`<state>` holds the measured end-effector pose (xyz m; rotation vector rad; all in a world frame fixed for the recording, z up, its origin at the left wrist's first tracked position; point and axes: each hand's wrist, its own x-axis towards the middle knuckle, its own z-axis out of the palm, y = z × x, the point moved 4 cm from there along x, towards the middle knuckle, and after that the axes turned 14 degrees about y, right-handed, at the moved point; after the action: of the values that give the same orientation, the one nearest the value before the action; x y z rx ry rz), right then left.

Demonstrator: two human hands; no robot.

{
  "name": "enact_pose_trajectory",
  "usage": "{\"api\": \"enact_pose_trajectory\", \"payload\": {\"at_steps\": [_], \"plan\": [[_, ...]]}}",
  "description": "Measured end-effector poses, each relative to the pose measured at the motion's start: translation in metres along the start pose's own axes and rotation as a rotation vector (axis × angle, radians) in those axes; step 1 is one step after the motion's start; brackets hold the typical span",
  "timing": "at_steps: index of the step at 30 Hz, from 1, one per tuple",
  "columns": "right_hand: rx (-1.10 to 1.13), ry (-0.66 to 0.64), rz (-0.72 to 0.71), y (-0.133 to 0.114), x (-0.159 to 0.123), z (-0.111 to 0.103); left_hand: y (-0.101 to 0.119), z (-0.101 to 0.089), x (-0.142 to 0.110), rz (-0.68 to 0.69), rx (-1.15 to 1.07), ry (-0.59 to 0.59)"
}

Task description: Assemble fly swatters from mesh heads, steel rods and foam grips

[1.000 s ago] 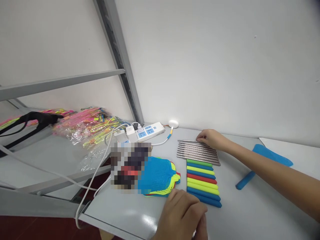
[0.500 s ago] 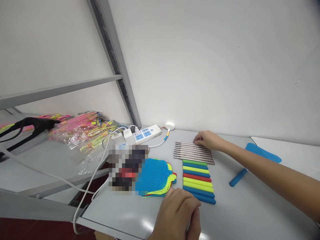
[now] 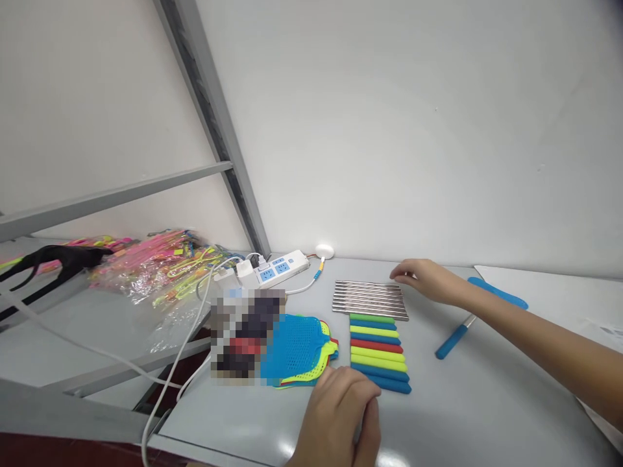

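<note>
My right hand hovers by the right end of a row of silver metal rods. A small gap shows between its thumb and fingers, with nothing in them. Loosely curled, my left hand rests low over the table, just in front of a stack of fly swatter heads, blue on top with yellow and red beneath. Its fingertips bend down beside the thumb, and no object shows in it. Between the hands lie foam-like handle sleeves in green, blue, yellow and red, side by side.
A blue fly swatter with a metal shaft lies under my right forearm. Left of the swatter heads are a blurred-out patch, a white power strip and trailing cables. Bagged colourful items sit on the grey shelf at far left.
My right hand has moved slightly away from the metal rods, toward the right, and its thumb shows apart from the fingers. My left hand stays in place. The view has shifted slightly.
</note>
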<state>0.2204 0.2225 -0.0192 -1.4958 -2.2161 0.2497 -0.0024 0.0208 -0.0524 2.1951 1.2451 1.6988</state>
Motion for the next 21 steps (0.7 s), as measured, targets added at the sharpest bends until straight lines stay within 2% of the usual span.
{"api": "enact_pose_trajectory", "payload": {"at_steps": [4,7,10,15,18,21], "plan": [[-0.109,-0.003,-0.06,0.025,-0.054,-0.023,0.001,-0.002,0.002,0.01,-0.025,-0.069],[-0.251,-0.078,-0.14,0.049,-0.094,-0.027,0.002,-0.003,0.003,-0.003,-0.03,-0.113],[-0.335,-0.085,-0.188,0.057,-0.12,-0.024,0.003,-0.002,0.004,0.007,-0.02,-0.135],[-0.383,0.019,-0.298,0.03,-0.137,-0.022,0.006,0.0,0.004,0.039,0.007,-0.166],[-0.39,0.046,-0.335,0.009,-0.149,-0.029,0.003,0.0,0.002,0.039,0.003,-0.168],[-0.422,0.102,-0.382,-0.018,-0.168,-0.04,0.004,-0.004,0.0,0.075,-0.006,-0.118]]}}
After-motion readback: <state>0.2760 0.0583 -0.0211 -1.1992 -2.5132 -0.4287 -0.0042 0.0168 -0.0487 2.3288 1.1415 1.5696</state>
